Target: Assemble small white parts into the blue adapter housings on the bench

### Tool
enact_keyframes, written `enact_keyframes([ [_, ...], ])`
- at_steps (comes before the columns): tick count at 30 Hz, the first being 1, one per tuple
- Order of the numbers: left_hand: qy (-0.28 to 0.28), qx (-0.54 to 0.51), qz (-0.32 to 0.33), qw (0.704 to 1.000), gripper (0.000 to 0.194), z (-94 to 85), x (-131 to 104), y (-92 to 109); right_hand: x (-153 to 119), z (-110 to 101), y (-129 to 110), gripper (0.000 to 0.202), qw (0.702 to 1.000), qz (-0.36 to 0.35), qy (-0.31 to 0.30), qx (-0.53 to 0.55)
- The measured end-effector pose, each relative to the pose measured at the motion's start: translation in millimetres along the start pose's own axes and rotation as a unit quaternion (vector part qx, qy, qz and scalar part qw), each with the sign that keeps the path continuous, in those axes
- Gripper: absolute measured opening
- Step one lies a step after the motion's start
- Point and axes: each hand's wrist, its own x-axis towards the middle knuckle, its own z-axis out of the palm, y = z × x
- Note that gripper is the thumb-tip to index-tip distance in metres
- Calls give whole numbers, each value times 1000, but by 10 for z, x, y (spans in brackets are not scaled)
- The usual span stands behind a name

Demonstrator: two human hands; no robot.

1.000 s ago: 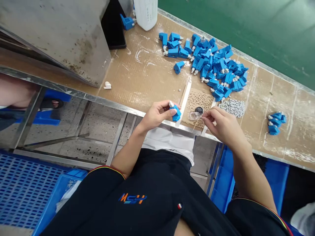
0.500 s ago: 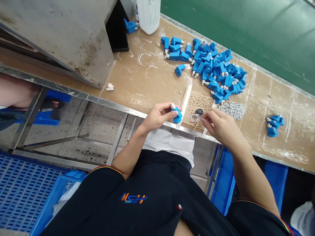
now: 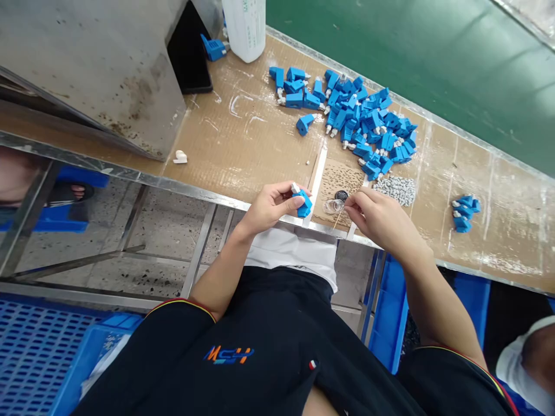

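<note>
Between the thumb and fingers of my left hand (image 3: 273, 207) is a blue part (image 3: 304, 204) with a white tip, held over the table's front edge. My right hand (image 3: 377, 219) is pinched closed beside a small clear dish (image 3: 332, 206) and a round black container (image 3: 341, 195). A thin stick (image 3: 337, 219) shows below its fingertips; whether the fingers grip it, I cannot make out. To the right of the dish lies a heap of small grey-white pieces (image 3: 396, 190). Behind my hands is a large pile of blue parts (image 3: 368, 118) with white tips.
Several blue parts (image 3: 465, 212) sit stacked at the right. A white bottle (image 3: 246, 32) and a black tablet-like object (image 3: 189, 55) stand at the back left, beside a metal box (image 3: 95, 75). A white piece (image 3: 180, 157) lies at the left. Another person's head is at the lower right.
The view has shifted, so the table and its contents appear further left. My left hand still holds the blue part, and my right hand remains beside the dish.
</note>
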Motion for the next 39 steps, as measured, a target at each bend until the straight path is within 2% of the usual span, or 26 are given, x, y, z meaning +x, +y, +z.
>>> enact_keyframes([
  [14,-4,-7,-5,1000,47,-9,16,-25,53,-58,-1,24,1000,2,-25,-12],
  [30,-8,2,-6,1000,46,-9,9,-14,-56,-43,42,19,1000,14,7,-6],
  [39,2,10,5,1000,46,7,3,-13,45,-35,56,20,1000,3,7,11],
])
